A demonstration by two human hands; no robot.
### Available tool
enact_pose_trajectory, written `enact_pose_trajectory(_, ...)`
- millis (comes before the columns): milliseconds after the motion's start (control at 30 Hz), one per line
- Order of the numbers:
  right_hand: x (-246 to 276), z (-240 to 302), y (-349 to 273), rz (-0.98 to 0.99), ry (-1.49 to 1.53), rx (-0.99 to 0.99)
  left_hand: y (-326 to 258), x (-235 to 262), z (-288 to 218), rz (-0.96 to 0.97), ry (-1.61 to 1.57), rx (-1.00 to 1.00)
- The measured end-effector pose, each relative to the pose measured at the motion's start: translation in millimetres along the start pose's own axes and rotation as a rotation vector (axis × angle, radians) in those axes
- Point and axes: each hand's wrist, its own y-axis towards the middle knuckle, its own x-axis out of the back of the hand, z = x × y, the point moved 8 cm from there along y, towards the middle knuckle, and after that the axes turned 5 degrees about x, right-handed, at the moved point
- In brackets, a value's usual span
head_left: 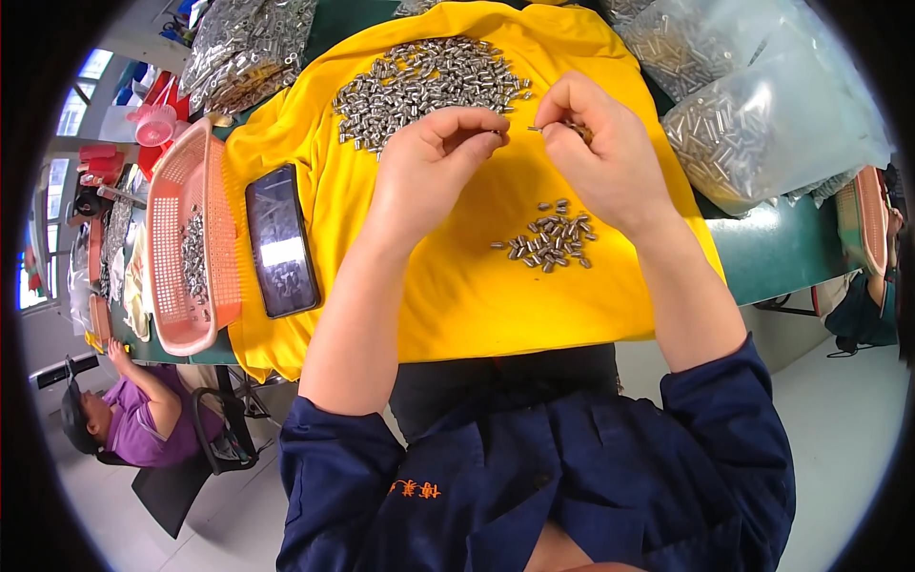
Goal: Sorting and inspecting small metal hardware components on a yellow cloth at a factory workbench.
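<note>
Right hand (600,153) pinches a thin silver metal pin (537,128); left hand (434,167), fingers curled shut on a small part, sits just beside its tip.

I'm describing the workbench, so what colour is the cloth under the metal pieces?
Bright yellow cloth, plain, seen in the head view.

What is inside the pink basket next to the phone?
The pink basket holds a row of small shiny metal pieces along its bottom. Its near wall hides part of the bottom, so any pieces lying there cannot be seen.
</note>
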Motion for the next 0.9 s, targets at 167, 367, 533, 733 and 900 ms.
enact_pose_trajectory(167,-6,-10,-2,0.014,0.103,-0.063,0,1,6,0.040,-0.398,0.048)
enact_pose_trajectory(367,-11,-14,-4,0.035,0.249,-0.097,-4,-14,10,0.148,-0.670,0.163)
enact_pose_trajectory(533,-11,-11,-3,0.052,0.225,-0.091,-5,-16,9,0.184,-0.672,0.145)
enact_pose_trajectory(733,-11,7,-4,0.101,-0.120,0.083,-3,-12,4,0.138,-0.460,0.058)
enact_pose_trajectory(900,-10,4,-4,0.017,-0.084,0.073,-3,-11,0,0.072,-0.444,0.018)
